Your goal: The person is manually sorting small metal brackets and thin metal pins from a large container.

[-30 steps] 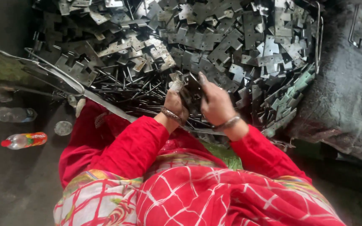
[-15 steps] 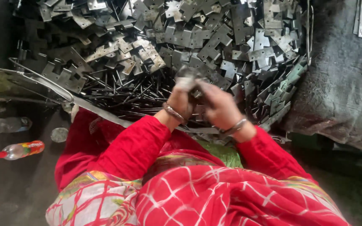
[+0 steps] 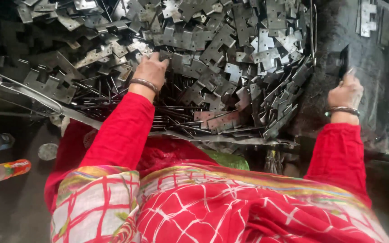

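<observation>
The left hand (image 3: 151, 69) rests palm-down on the heap of metal hinge plates (image 3: 212, 49), its fingers (image 3: 155, 57) curled loosely into the plates at the near-left part of the heap; whether they pinch any single plate cannot be told, since the fingertips are buried among the pieces. A metal bangle (image 3: 144, 83) circles that wrist, just below the heap's near edge. Under the plates, toward the person, lies a tangle of thin dark metal pins (image 3: 167, 114), and the left forearm in its red sleeve (image 3: 120, 130) crosses over them.

The right hand (image 3: 346, 92) is well to the right of the heap, raised over a dark grey sack (image 3: 383, 67). Its fingers are pressed together around a single dark hinge piece (image 3: 344, 62), held upright between thumb and fingertips. A bangle (image 3: 342, 110) sits on this wrist too.

The heap lies in a wide shallow metal pan whose rim (image 3: 32, 92) curves along the heap's near-left side. On the floor left of the heap, well apart from it, lie two plastic bottles (image 3: 3, 171), one with an orange label, and a small round lid (image 3: 47, 151)
</observation>
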